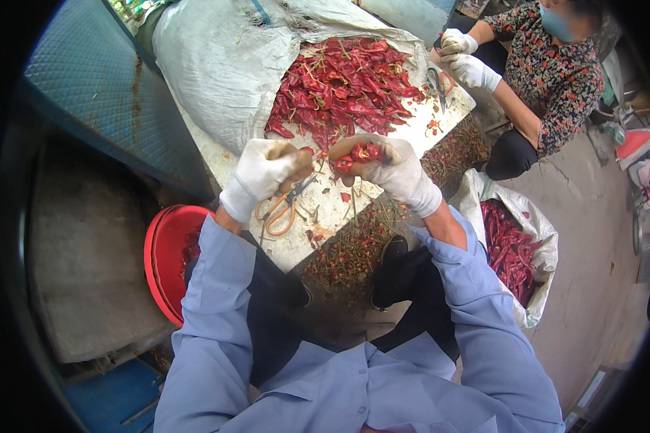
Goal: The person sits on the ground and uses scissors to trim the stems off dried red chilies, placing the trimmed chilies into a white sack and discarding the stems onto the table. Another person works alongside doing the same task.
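Note:
My left hand point(273, 176), in a white knit glove with a stained palm side, has its fingers pinched around a small red piece of dried chili pepper point(306, 150). Close to its right, my right hand point(392, 168), gloved alike, holds several dried red chili peppers point(365, 152) in curled fingers. Below my left hand, scissors with orange handles point(280, 215) lie on the white board point(273, 243), among stems and chili scraps. Beyond both hands a large pile of dried red chilies point(341, 86) spills from a white woven sack point(222, 70).
Left of me stands a red plastic basin point(160, 265) with some chilies. On the right is an open white sack point(547, 254) of chilies. Stems and scraps point(352, 243) litter the floor. A co-worker point(552, 86) in white gloves sits at upper right, near other scissors point(439, 89).

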Action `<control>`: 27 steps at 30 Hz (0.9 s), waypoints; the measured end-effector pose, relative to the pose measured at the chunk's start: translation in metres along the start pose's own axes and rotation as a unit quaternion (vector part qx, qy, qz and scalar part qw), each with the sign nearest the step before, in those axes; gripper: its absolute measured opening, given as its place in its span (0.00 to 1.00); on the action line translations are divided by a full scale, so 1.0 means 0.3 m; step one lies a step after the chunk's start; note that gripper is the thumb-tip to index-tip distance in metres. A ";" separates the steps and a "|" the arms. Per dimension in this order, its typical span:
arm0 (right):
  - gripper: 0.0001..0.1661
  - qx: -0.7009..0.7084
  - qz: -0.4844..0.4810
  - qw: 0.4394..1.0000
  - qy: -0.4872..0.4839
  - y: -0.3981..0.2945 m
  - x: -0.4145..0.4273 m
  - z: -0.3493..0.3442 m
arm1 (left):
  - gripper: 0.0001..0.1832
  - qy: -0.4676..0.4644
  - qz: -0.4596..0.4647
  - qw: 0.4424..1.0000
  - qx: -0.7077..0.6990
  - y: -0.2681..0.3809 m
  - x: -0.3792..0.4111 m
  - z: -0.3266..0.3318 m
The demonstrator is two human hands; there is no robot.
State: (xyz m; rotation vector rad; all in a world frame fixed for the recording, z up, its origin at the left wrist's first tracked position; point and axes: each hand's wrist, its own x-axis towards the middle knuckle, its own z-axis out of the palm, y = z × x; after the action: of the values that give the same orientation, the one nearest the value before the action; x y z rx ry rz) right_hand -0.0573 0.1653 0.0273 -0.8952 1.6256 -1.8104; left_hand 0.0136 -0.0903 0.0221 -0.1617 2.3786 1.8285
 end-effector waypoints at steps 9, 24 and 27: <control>0.31 0.032 -0.026 0.997 0.071 -0.014 -0.006 -0.022 | 0.11 0.019 0.013 0.900 0.435 -0.187 0.106 -0.068; 0.11 0.020 -0.019 0.984 0.178 -0.003 -0.018 -0.058 | 0.11 0.078 0.011 0.833 0.547 -0.437 0.339 0.068; 0.14 0.101 -0.078 0.979 0.159 -0.010 -0.020 -0.051 | 0.11 0.079 0.004 0.828 0.556 -0.440 0.345 0.069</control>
State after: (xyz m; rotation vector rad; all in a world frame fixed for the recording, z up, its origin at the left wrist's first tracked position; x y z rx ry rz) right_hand -0.0653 0.1799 0.0289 -0.6835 1.5505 -2.2778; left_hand -0.0654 -0.1043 -0.1267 -0.1588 3.0895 0.1846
